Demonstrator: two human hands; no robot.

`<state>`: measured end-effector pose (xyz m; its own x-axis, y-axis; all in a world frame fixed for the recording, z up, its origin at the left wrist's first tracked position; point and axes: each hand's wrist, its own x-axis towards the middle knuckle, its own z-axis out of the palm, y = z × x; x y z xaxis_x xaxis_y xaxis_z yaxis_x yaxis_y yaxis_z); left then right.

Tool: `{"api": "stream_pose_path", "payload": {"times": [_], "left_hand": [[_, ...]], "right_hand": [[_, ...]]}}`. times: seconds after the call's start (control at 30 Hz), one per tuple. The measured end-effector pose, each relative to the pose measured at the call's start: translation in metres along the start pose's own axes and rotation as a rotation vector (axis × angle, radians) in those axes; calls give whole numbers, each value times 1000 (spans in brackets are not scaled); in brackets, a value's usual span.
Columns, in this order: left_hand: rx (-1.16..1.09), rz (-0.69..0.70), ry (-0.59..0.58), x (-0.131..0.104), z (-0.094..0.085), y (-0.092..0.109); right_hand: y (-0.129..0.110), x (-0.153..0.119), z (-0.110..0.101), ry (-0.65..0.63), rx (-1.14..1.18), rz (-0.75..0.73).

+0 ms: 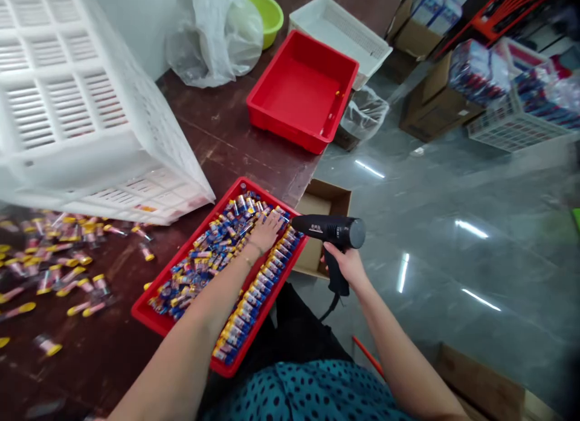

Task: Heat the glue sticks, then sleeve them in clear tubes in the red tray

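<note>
My right hand [347, 264] grips a black hair dryer [328, 229] by its handle, and the nozzle points left at the upper corner of a red tray [179, 259]. Inside that tray lie many small blue, yellow and clear tubes [199, 267], loosely heaped on the left. A neat row of tubes [254, 297] runs along the tray's right side. My left hand [266, 231] lies over the tubes near the dryer's nozzle, its fingers stretched out. What is under the palm is hidden.
A white plastic crate [149, 131] stands tilted at left, with loose yellow-capped tubes [67, 270] beside it. Beyond are a red bin [299, 77], a white basket [344, 31], a green basin [267, 13] and a plastic bag [203, 40]. A cardboard box [338, 194] sits below the table edge.
</note>
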<state>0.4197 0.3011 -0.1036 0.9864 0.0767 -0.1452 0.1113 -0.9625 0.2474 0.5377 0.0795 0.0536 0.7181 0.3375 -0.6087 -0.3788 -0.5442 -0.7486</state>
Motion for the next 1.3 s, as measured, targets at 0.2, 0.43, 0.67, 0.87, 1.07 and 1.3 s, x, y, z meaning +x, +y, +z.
{"api": "stream_pose_path", "payload": {"times": [0.2,0.43,0.67,0.87,1.07,1.3], "left_hand": [[-14,197,-121,23,-5,-37],[-1,210,-231,-124,-7,-103],[-80,-2,-34,-117,-4,-102],[-154,11,-11,16,2,-57],[-173,12,-63,73,13,-13],[-199,235,-245,-40,-10,-70]], "right_hand": [[-2,12,-26,49,3,42],[-3,13,-1,-88,-65,8],[-15,18,-1,-119,-132,-44],[-9,19,-19,-41,-119,44],[-5,20,-33,45,-105,92],[-7,14,-15,-86,-80,56]]}}
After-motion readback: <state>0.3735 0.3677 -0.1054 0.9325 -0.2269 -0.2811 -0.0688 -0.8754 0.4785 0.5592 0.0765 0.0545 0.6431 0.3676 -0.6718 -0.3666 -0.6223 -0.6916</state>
